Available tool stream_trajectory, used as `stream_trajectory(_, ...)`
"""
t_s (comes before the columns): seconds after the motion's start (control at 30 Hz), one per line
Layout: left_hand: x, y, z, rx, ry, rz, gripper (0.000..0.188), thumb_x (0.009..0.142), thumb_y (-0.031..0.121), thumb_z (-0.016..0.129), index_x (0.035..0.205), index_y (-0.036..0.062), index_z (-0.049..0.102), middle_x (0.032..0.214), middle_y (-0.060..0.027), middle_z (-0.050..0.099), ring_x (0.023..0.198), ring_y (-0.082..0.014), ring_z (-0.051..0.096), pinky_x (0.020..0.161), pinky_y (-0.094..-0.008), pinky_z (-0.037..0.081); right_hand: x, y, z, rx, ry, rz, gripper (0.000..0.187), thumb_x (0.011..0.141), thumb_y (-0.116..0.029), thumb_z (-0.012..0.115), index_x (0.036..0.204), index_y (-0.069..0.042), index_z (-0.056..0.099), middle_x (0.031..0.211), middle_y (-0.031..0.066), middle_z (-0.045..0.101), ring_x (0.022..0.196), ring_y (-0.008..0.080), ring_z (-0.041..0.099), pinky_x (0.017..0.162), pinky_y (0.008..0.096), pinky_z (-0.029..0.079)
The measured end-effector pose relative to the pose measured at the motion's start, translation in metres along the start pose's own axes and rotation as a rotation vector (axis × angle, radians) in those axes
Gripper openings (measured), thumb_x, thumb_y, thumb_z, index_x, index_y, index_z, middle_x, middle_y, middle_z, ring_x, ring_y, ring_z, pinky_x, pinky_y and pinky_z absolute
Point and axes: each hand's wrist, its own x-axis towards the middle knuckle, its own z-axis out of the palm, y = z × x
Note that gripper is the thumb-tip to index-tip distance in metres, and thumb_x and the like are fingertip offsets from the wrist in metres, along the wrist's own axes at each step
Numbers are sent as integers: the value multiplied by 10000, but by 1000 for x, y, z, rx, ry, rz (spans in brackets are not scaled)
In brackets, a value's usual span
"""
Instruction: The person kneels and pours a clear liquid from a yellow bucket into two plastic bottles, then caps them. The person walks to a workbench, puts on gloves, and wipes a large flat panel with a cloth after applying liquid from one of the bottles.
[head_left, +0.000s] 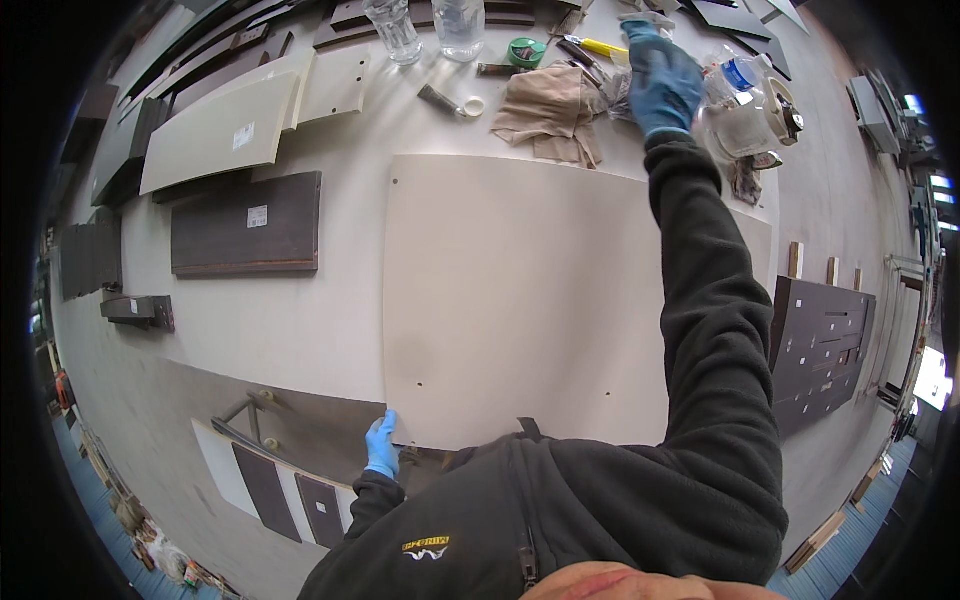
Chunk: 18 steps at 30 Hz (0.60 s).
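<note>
A large cream panel [530, 290] with several small holes lies flat in front of me. My left hand [382, 445], in a blue glove, is closed on its near left corner. My right arm stretches across the panel's right side, and my right hand [664, 88], also gloved, is past the far edge among bottles and tools. Its fingers are closed by a small whitish object [648, 20], whose kind I cannot make out. Beside that hand are a yellow-handled cutter [600, 47], a crumpled beige cloth [550, 110] and a clear plastic jug [740, 125].
A green round tin [526, 52], a tube [440, 100] and two clear containers, one a glass [394, 30], stand at the far side. Dark brown boards [245, 235] and cream boards [215, 140] lie left. A panel stack [820, 340] stands right, a cart [270, 480] near left.
</note>
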Motion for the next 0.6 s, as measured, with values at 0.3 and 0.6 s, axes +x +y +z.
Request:
stream_trajectory(0.3, -2, -1, 3, 47, 20, 4, 455, 1047, 403, 645, 1257, -1, 643, 1190, -87, 692, 1072, -206, 686, 943, -401, 568, -7, -120, 62, 108, -410, -247, 477, 862, -244, 706, 1330, -164, 667, 1344, 116, 678, 1373, 312, 543, 1145, 463, 385)
stream_trajectory(0.6, -4, -3, 3, -22, -36, 43, 578, 998, 425, 717, 1338, -30, 609, 1172, -82, 694, 1023, -184, 682, 883, -351, 571, 2, -105, 5, 170, -136, -387, 201, 849, -135, 606, 954, -187, 769, 982, 101, 764, 1021, 309, 705, 1119, 480, 410)
